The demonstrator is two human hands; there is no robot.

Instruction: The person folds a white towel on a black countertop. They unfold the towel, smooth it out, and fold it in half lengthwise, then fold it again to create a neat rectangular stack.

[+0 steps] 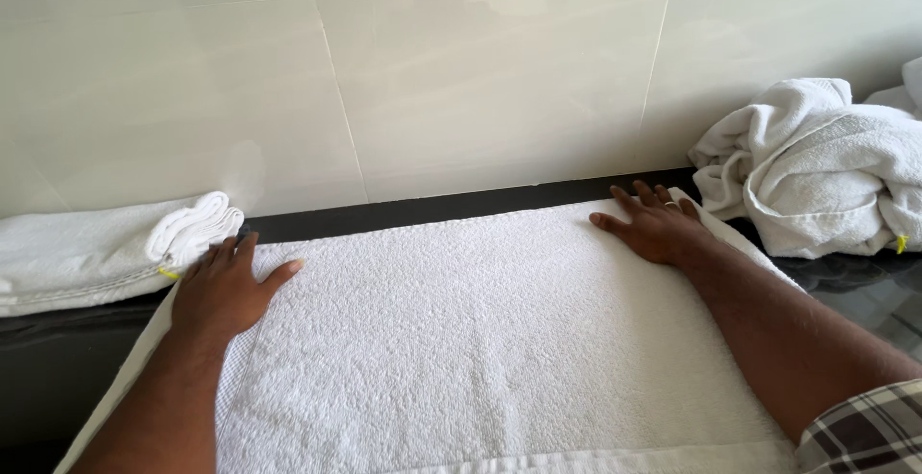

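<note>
White terry cloth covers the dark counter [58,368] in front of you: the towel [480,340] lies flat, its long axis running left to right along the tiled wall [461,71]. Your left hand [223,289] presses its left edge and your right hand [658,224] its far right corner, both palms down with fingers spread, gripping nothing. A strip of bare counter separates the far edge from the wall. Folded towels [106,248] with a small yellow tag [168,273] crowd your left; a crumpled towel heap [816,167] sits just beside your right.
</note>
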